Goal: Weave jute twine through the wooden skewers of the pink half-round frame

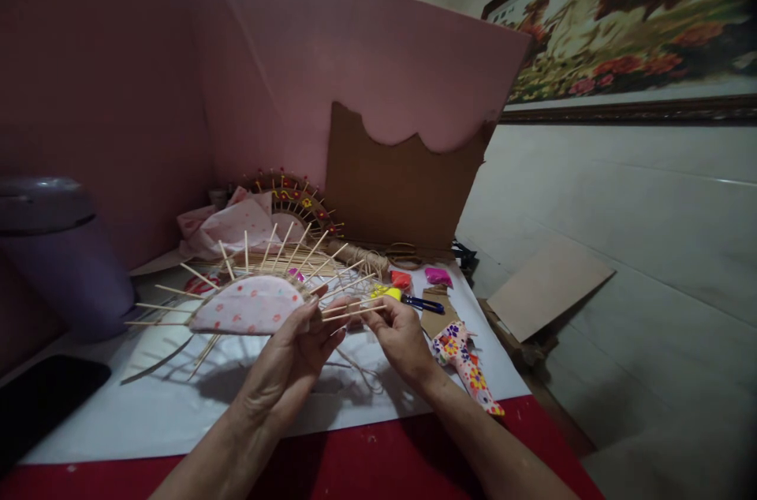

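My left hand (pixel 301 342) is closed on the right end of a half-round piece (pixel 248 307) covered in pale pink fabric with small red prints. Thin wooden sticks (pixel 281 248) fan outward from its curved edge, with twine along that edge. My right hand (pixel 399 334) pinches the outer part of a thin wooden stick (pixel 352 313) at the piece's right side. The fingers partly hide where the stick meets the piece. A loose strand of twine (pixel 360 370) hangs below the hands. A flower-patterned glue gun (pixel 464 362) lies beside my right wrist.
Behind the piece are loose sticks (pixel 236 259), a twine roll (pixel 355 255), scissors (pixel 404 254) and a decorated half-round fan (pixel 301 196). Cut cardboard (pixel 402 177) leans on the pink panel (pixel 355 50). A purple tumbler (pixel 71 263) and dark phone (pixel 53 397) are left.
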Motion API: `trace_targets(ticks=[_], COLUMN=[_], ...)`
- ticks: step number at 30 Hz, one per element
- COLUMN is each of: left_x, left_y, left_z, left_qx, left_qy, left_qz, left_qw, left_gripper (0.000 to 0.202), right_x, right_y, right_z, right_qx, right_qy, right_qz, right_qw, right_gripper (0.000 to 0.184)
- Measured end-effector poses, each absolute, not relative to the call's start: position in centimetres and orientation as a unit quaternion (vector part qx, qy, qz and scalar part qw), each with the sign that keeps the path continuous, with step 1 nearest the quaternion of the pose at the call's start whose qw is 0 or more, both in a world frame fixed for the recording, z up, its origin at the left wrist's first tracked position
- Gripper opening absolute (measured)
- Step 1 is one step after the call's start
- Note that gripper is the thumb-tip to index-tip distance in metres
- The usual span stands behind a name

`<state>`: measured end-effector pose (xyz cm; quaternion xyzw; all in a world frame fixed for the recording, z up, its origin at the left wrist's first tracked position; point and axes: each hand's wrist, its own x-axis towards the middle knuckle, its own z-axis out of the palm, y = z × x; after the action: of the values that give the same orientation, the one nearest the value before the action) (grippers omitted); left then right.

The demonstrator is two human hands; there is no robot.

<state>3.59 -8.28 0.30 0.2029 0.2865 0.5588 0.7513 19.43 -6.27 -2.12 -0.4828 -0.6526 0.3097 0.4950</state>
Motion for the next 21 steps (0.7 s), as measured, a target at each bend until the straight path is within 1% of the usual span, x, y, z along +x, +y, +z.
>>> trace_targets(ticks=[4, 14, 21], left_x=[3.74, 4.05, 4.04], left_y=[-8.40, -8.81, -8.62], left_z=[0.28, 0.31, 0.05], left_qx=[0.211, 0.189, 0.193], left_qy=[0.290, 0.267, 0.274], left_qz=[0.538, 0.512, 0.519], left_qw=[0.763, 0.794, 0.786], left_gripper=[0.040, 0.049, 0.052], right_x=[19.58, 19.57, 19.70], right_y=[-6.09, -6.14, -5.92], right_z=[-2.37, -2.33, -2.46], right_qx=[-0.483, -0.493, -0.493], right_qy=[-0.649, -0.634, -0.624], right_qz=[0.300, 0.283, 0.282], right_qw=[0.505, 0.525, 0.537], right_gripper=[0.020, 0.029, 0.028])
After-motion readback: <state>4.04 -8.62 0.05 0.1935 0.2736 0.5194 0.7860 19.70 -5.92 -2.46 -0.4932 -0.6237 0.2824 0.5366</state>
